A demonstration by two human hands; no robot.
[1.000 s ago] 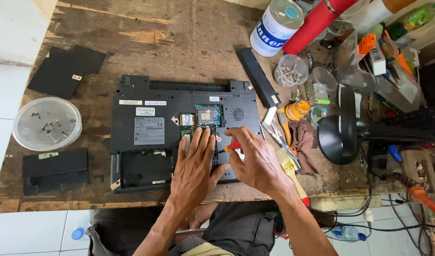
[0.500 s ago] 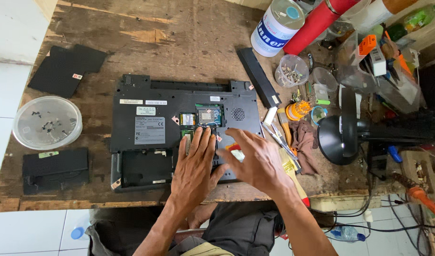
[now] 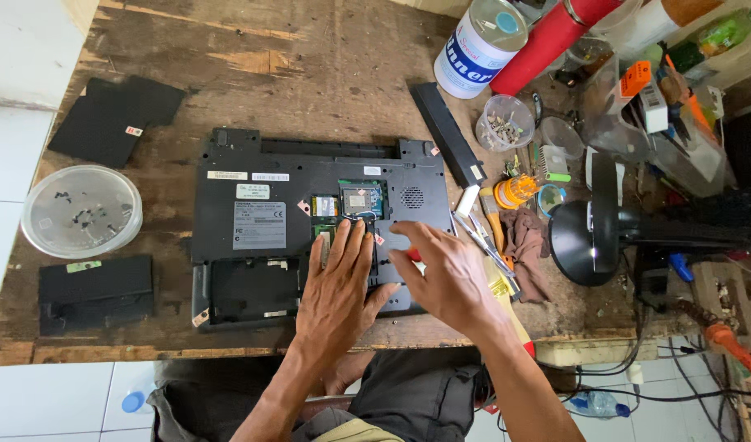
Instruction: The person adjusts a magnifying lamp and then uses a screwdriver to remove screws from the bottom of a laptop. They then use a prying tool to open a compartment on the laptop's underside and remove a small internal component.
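Note:
A black laptop [image 3: 261,221] lies upside down on the worn wooden table [image 3: 310,74]. Its small bay [image 3: 361,199] is uncovered and shows green circuit boards. My left hand [image 3: 339,286] rests flat on the laptop's base, fingertips at the lower edge of that bay. Just to the right, my right hand [image 3: 445,278] curls over the base near the laptop's right edge. It seems to hold a small red-handled tool [image 3: 412,255], mostly hidden under the fingers.
A clear dish [image 3: 81,211] with screws, a black battery [image 3: 95,290] and black covers [image 3: 113,119] lie left of the laptop. To the right are a black strip [image 3: 447,135], a cup of screws [image 3: 505,123], hand tools [image 3: 482,237], a brown rag [image 3: 527,245] and a black lamp base [image 3: 584,241].
My right hand's fingers have shifted a little over the laptop's base, covering more of the red tool. My left hand has stayed in place.

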